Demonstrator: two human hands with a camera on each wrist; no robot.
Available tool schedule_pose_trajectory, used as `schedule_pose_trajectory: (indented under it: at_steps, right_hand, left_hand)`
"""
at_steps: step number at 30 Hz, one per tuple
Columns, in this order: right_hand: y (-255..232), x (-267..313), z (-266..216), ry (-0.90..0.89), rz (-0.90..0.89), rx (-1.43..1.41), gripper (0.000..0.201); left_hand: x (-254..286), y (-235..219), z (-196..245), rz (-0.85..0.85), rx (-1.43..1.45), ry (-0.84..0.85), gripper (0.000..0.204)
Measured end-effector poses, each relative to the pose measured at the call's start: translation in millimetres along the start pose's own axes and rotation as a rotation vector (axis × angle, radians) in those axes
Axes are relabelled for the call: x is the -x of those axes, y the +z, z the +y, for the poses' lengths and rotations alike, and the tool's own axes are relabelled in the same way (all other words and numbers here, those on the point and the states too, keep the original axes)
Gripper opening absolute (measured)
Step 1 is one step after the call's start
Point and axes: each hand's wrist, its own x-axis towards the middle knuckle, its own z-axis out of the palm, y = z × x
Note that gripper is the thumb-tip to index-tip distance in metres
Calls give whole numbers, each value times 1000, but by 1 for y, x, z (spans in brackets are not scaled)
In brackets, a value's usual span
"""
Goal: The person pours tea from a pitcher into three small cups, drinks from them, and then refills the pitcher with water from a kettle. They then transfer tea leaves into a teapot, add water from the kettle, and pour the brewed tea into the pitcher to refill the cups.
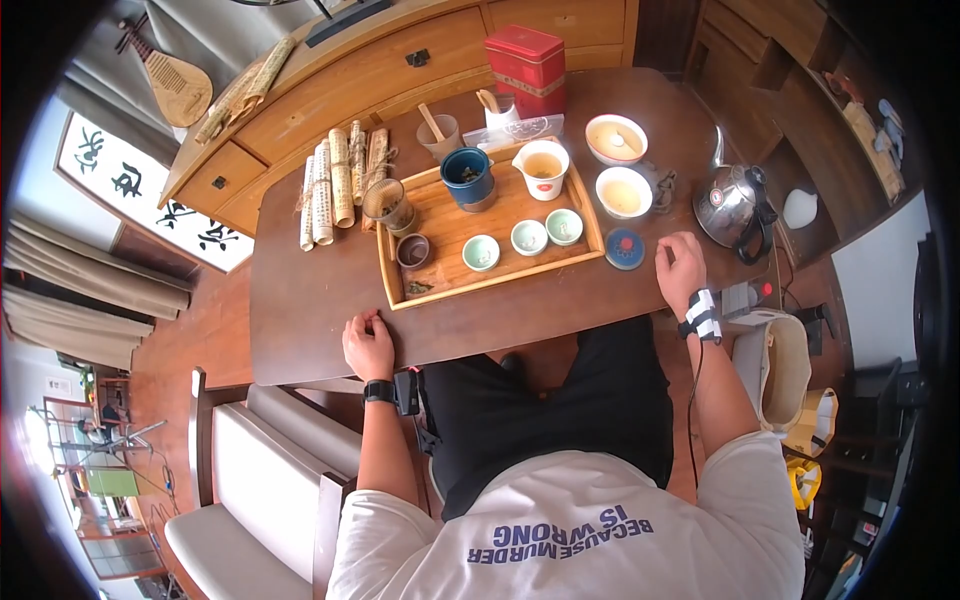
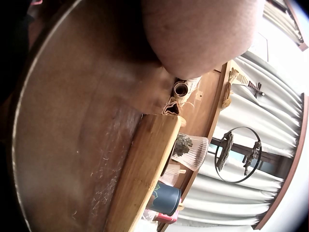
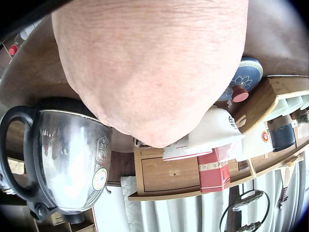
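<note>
My left hand (image 1: 369, 345) rests loosely curled at the table's near edge, below the wooden tray's (image 1: 480, 291) left corner. My right hand (image 1: 682, 270) lies on the table between a blue lid (image 1: 624, 249) and a steel kettle (image 1: 731, 205); nothing shows in it. The tray carries a blue cup (image 1: 467, 178) with leaves inside, a white pitcher (image 1: 541, 170) of amber liquid, three pale green cups, a ribbed glass (image 1: 388, 206) and a small dark cup (image 1: 412, 252). In the wrist views the hands (image 2: 203, 34) (image 3: 154, 67) hide their own fingers.
Two bowls (image 1: 616, 140) (image 1: 623, 193) of liquid stand right of the tray. Rolled bamboo slips (image 1: 341, 180) lie to its left. Behind are a red tin (image 1: 526, 72), a glass (image 1: 438, 136) and a white holder with wooden tools. A bench (image 1: 262, 480) stands at the lower left.
</note>
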Motion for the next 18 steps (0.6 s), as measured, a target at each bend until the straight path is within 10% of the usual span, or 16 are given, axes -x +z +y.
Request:
schedule_pose_trajectory:
  at_steps: [18]
  right_hand:
    - [-2, -1, -2, 8, -8, -2, 9]
  left_hand:
    - [0, 0, 0, 3, 3, 7, 15]
